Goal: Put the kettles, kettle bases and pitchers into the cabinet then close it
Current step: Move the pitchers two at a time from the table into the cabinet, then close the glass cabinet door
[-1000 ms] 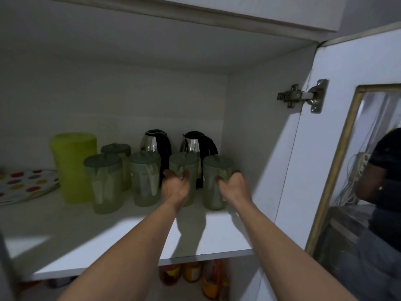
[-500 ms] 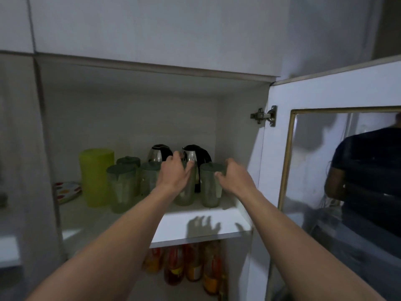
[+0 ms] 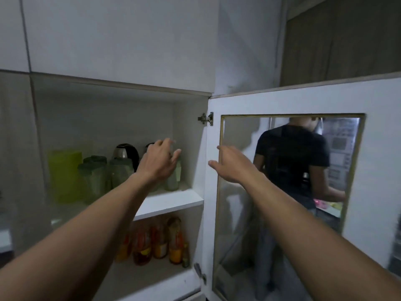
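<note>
White cabinet shelf (image 3: pixel 173 203) carries the pitchers (image 3: pixel 121 172) and kettles (image 3: pixel 125 152), well inside. Left grip (image 3: pixel 159 164), fingers spread and empty, hovers before them; right grip (image 3: pixel 234 166), likewise apart, is by the glazed door (image 3: pixel 303 101). It likely swings lightly; push the frame, not the fragile glass.

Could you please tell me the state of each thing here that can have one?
Cabinet door: open, swung right.
Pitchers: upright on the upper shelf, lids on.
Kettles: upright behind the pitchers.
Left hand: open, holding nothing.
Right hand: open, holding nothing.
Bottles: upright on the lower shelf.
</note>
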The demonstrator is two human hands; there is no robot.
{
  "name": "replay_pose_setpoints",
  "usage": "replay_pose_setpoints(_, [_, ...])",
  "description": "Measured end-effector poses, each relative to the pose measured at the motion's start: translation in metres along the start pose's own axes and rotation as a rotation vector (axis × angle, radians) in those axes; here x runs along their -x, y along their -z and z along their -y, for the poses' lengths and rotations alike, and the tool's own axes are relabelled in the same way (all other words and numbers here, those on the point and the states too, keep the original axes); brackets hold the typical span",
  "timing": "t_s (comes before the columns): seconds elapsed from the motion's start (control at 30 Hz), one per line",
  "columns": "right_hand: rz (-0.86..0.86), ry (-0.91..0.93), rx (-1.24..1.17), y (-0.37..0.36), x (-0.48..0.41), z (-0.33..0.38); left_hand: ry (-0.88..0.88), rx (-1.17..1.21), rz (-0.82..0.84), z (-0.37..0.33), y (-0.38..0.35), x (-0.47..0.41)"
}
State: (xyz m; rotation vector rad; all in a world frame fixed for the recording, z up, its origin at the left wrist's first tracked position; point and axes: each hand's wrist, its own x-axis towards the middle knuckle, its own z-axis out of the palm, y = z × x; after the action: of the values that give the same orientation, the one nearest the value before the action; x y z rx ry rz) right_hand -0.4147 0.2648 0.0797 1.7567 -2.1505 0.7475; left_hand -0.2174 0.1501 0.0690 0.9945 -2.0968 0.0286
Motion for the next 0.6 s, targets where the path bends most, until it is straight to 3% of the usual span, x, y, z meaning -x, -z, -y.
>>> replay_pose_setpoints(0.3, [-0.18,-0.106,0.226,0.133,0.079,-0.062,-0.133,0.205,0.018,-0.142,0.001,-0.008])
replay_pose_setpoints(0.6, [-0.394,-0.11,0.475,0.239,0.103,-0.133,-0.247,0.349,0.013,-0.282,-0.022,-0.041])
